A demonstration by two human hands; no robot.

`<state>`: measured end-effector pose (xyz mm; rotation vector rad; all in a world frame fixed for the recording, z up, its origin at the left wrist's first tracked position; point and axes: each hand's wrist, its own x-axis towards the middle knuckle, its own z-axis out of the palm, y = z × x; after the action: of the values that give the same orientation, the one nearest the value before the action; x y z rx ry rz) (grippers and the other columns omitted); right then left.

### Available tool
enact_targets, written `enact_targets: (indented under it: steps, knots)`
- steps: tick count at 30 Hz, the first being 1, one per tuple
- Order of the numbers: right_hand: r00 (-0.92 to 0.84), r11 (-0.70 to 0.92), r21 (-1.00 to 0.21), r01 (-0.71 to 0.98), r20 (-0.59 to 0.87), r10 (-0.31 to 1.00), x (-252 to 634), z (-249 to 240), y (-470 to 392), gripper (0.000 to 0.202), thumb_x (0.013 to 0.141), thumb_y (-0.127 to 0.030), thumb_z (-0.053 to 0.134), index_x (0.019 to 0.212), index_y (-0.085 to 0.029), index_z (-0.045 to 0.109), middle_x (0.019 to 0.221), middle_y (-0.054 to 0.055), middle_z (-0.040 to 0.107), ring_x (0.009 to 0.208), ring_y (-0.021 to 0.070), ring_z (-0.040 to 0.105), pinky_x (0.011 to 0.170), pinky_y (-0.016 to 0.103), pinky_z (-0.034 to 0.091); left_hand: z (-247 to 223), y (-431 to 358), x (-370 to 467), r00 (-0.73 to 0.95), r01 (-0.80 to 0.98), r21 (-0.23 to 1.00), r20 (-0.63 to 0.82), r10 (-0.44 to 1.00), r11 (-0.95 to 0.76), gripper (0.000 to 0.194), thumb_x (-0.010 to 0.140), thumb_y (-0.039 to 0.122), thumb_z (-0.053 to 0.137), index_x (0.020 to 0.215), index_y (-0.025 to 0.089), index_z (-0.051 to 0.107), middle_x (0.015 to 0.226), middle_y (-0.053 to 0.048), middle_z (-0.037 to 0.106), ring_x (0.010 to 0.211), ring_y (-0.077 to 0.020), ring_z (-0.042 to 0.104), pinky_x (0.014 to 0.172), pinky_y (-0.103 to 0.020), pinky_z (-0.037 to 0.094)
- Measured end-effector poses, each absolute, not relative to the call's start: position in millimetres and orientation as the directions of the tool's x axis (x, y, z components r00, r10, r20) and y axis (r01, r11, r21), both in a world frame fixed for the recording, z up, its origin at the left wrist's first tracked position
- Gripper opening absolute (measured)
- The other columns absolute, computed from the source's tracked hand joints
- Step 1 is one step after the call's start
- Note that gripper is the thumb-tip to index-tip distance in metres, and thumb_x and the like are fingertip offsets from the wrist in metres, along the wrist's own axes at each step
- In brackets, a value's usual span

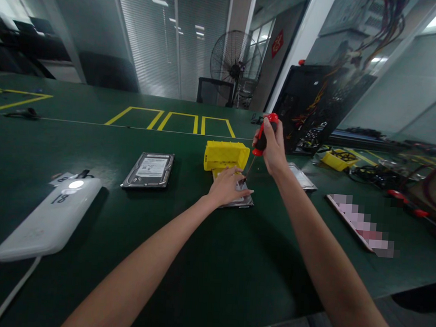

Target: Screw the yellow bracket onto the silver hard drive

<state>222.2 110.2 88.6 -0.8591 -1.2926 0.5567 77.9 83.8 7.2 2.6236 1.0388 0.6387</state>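
My right hand [273, 145] is closed around the handle of a red and black screwdriver [261, 135], which points down and left. Its tip reaches a hard drive [242, 201] lying on the green table. Over the drive's upper left part rests my left hand [228, 186], fingers spread toward the screwdriver tip and covering much of the drive. Just behind my left hand is a yellow plastic bin [226, 155]. A second hard drive [149, 170] lies label up to the left, and a third [301, 177] is partly hidden by my right forearm.
A white device [49, 221] with a cable sits on the left of the green table [202, 282]. At right are a pink-edged flat object [359, 223], a yellow tray [338, 160] and cables. An open black computer case [304, 109] stands behind my right hand.
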Motion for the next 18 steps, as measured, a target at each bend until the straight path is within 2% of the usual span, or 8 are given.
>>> enact_targets:
  steps: [4, 10, 18]
  knots:
    - [0.245, 0.564, -0.819, 0.107, 0.571, 0.783, 223.0, 87.5, 112.1, 0.050, 0.079, -0.073, 0.046, 0.111, -0.034, 0.050, 0.074, -0.001, 0.052, 0.070, 0.0167, 0.062, 0.061, 0.032, 0.052, 8.6, 83.1, 77.3, 0.650, 0.591, 0.388, 0.290, 0.703, -0.707, 0.057, 0.088, 0.061, 0.051, 0.121, 0.016, 0.061, 0.137, -0.010, 0.049, 0.127, -0.0305, 0.045, 0.104, -0.047, 0.039]
    - [0.227, 0.565, -0.820, 0.090, 0.569, 0.790, 222.7, 88.6, 110.8, 0.045, 0.077, -0.070, 0.051, 0.100, -0.031, 0.051, 0.076, -0.001, 0.053, 0.065, 0.0143, 0.060, 0.058, 0.030, 0.051, 8.0, 84.1, 77.6, 0.656, 0.588, 0.382, 0.290, 0.696, -0.713, 0.057, 0.088, 0.061, 0.051, 0.121, 0.016, 0.061, 0.137, -0.010, 0.049, 0.128, -0.0302, 0.044, 0.104, -0.045, 0.039]
    - [0.230, 0.573, -0.817, 0.066, 0.571, 0.788, 219.7, 92.0, 106.2, 0.044, 0.075, -0.066, 0.059, 0.092, -0.028, 0.045, 0.077, -0.002, 0.055, 0.062, 0.0132, 0.058, 0.056, 0.030, 0.048, 6.6, 84.4, 78.0, 0.651, 0.581, 0.375, 0.320, 0.689, -0.723, 0.055, 0.087, 0.059, 0.053, 0.118, 0.015, 0.062, 0.135, -0.010, 0.052, 0.125, -0.0290, 0.047, 0.104, -0.045, 0.039]
